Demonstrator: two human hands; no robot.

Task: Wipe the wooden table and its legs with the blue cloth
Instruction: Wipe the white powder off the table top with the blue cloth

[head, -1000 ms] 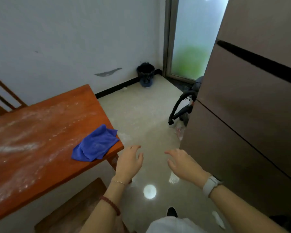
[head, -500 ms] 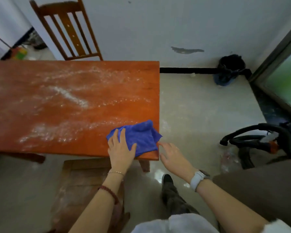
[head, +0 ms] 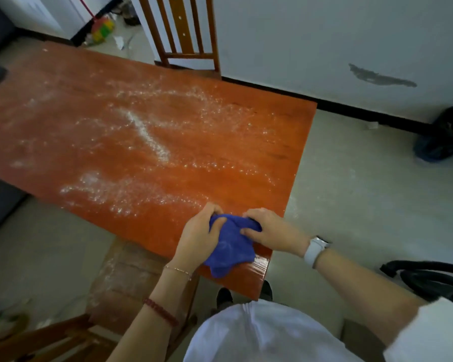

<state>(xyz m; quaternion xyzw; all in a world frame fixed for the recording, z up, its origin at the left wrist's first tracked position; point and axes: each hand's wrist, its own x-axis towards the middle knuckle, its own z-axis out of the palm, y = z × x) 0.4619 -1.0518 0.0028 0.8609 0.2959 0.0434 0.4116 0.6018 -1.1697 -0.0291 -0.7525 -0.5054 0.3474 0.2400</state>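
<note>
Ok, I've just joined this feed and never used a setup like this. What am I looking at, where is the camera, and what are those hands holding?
There is no machine here: a person wears one wide-angle camera on the head, looking forward and down. The left hand and right hand both grip a bunched blue cloth, fingers curled into it, at the near right corner of a wooden table. White powder is scattered across the tabletop. A wooden chair stands at the far side, and a dark bin sits by the wall.
</note>
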